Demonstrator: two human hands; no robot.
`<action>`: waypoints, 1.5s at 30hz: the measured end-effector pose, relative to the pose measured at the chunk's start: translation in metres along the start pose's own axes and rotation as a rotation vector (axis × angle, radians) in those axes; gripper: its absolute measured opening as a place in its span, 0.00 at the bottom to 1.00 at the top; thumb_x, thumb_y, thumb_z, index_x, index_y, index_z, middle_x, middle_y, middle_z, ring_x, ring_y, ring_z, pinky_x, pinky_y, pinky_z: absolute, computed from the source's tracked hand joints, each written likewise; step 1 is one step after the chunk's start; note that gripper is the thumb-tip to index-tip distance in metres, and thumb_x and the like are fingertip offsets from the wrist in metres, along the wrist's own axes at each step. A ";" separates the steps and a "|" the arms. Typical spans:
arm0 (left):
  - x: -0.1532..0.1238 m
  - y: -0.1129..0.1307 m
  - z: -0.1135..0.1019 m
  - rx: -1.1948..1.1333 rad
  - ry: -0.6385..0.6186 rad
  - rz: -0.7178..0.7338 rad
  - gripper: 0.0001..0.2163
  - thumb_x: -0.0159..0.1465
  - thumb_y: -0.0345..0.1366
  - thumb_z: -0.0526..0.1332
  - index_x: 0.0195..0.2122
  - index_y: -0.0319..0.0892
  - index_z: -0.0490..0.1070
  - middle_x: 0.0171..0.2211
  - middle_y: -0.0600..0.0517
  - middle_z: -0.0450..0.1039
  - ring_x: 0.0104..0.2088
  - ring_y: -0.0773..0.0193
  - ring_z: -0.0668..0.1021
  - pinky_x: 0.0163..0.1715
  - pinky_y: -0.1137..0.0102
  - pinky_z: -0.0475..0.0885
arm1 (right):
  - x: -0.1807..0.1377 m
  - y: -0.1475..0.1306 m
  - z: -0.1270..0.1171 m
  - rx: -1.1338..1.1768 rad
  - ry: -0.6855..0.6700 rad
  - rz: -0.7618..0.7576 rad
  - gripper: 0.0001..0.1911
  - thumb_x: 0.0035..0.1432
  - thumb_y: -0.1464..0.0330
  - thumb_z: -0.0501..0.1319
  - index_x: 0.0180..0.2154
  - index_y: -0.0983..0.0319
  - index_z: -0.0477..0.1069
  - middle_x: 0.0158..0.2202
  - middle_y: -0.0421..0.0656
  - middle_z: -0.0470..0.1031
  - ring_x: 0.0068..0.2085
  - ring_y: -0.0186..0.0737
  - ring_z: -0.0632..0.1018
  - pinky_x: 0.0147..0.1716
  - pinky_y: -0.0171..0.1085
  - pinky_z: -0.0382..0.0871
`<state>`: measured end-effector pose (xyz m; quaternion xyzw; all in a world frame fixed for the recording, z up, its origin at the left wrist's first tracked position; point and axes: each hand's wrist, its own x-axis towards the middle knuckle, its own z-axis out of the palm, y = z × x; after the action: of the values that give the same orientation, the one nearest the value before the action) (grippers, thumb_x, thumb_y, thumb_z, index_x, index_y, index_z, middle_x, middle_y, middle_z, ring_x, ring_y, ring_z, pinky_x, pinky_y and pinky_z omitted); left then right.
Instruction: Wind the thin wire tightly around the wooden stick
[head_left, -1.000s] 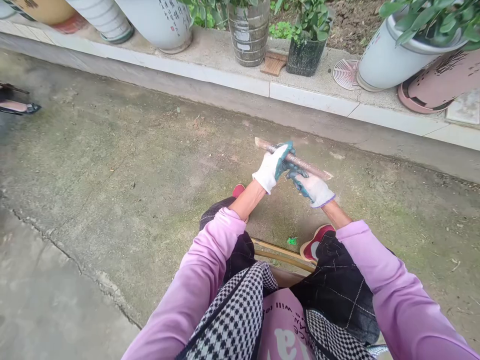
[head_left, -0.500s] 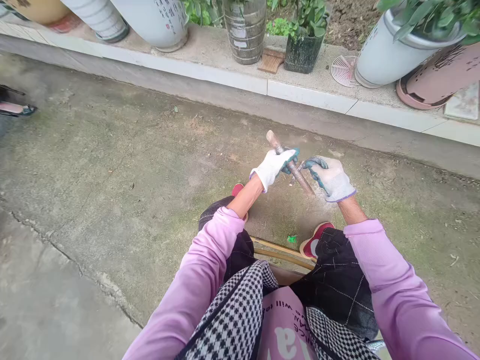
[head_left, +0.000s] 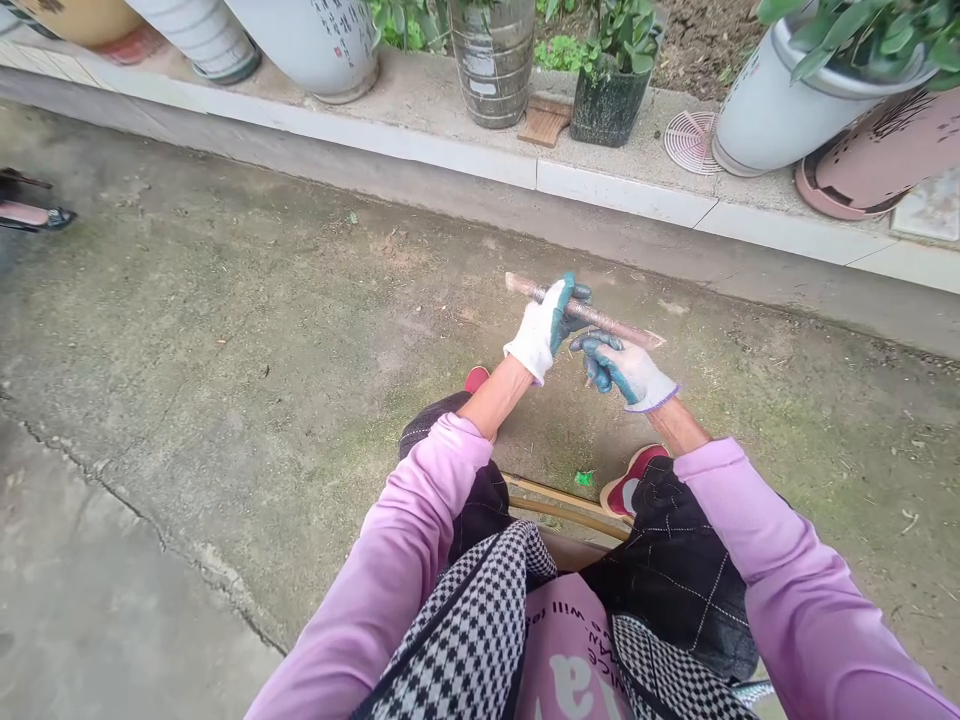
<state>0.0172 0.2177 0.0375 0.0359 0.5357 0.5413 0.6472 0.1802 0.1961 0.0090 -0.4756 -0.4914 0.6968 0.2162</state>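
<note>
A brown wooden stick with pale cut ends is held in the air in front of me, above the concrete. Thin, silvery wire-like coils wrap part of it, near its left end. My left hand, in a white glove with a teal-coated palm, is closed around the stick left of its middle. Just below the right half of the stick is my right hand, gloved the same way. Its fingers are curled together close to the stick; whatever they pinch is too small to make out.
A tiled ledge runs across the back, bearing several potted plants such as a white pot and a black pot. A small green scrap lies on the ground between my red shoes. Dark shoes stand at far left.
The stick has swung from a steep slant to nearly level, its right end rising. My right hand has moved left and slightly down, under the stick. My left hand keeps its hold.
</note>
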 end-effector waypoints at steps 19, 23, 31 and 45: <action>-0.006 0.017 -0.007 0.069 -0.001 -0.006 0.26 0.72 0.58 0.81 0.53 0.39 0.86 0.36 0.45 0.89 0.39 0.55 0.94 0.35 0.72 0.87 | -0.038 -0.028 -0.055 -0.243 -0.015 -0.035 0.23 0.58 0.46 0.77 0.41 0.60 0.89 0.28 0.46 0.84 0.27 0.43 0.81 0.26 0.39 0.76; -0.005 0.019 -0.005 0.055 0.016 -0.026 0.30 0.69 0.62 0.82 0.56 0.39 0.85 0.34 0.46 0.88 0.39 0.54 0.94 0.36 0.72 0.88 | -0.037 -0.027 -0.045 -0.130 0.270 -0.113 0.23 0.53 0.48 0.80 0.38 0.60 0.86 0.20 0.36 0.69 0.20 0.34 0.67 0.18 0.35 0.56; -0.010 -0.001 -0.002 0.183 -0.164 -0.019 0.21 0.76 0.52 0.78 0.55 0.39 0.82 0.36 0.45 0.90 0.37 0.56 0.93 0.31 0.74 0.83 | -0.024 -0.023 -0.049 -0.164 0.144 -0.140 0.32 0.49 0.39 0.84 0.36 0.57 0.82 0.33 0.44 0.84 0.34 0.43 0.82 0.30 0.38 0.80; -0.008 -0.002 -0.007 0.471 -0.116 0.028 0.18 0.77 0.44 0.78 0.34 0.43 0.77 0.24 0.52 0.78 0.21 0.69 0.72 0.26 0.72 0.67 | -0.016 -0.017 -0.029 -0.111 0.115 0.085 0.29 0.49 0.47 0.84 0.34 0.56 0.72 0.21 0.35 0.70 0.19 0.31 0.66 0.14 0.31 0.61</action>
<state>0.0148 0.2071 0.0385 0.2244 0.6084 0.4074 0.6431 0.2095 0.2048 0.0289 -0.5465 -0.4954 0.6486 0.1877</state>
